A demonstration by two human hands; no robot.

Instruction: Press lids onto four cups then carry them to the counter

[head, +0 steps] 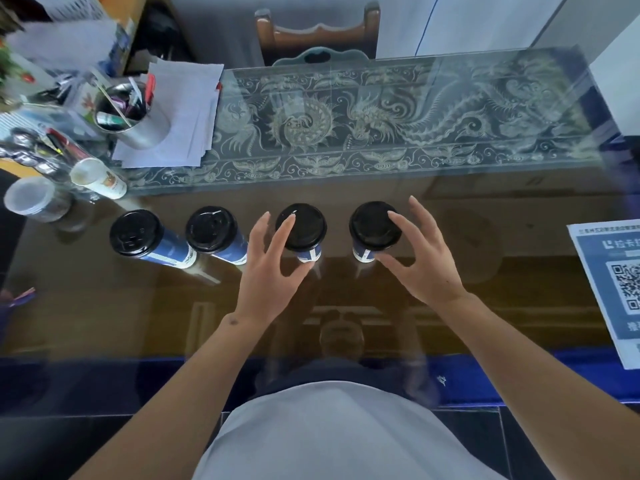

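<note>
Several blue paper cups with black lids stand in a row on the glass table (450, 306). From the left they are the first cup (136, 233), the second cup (212, 231), the third cup (304, 225) and the fourth cup (372, 223). My left hand (270, 268) hovers spread around the near left side of the third cup, fingertips at its lid edge. Over the near right side of the fourth cup my right hand (422, 258) is spread, one fingertip on the lid. Neither hand grips anything.
A metal pen holder (131, 116) on a paper stack (187, 109) stands at the back left, with a white cup (98, 178) and stacked clear lids (31, 199) near it. A QR-code sheet (613, 282) lies at the right edge. A chair (317, 32) is behind the table.
</note>
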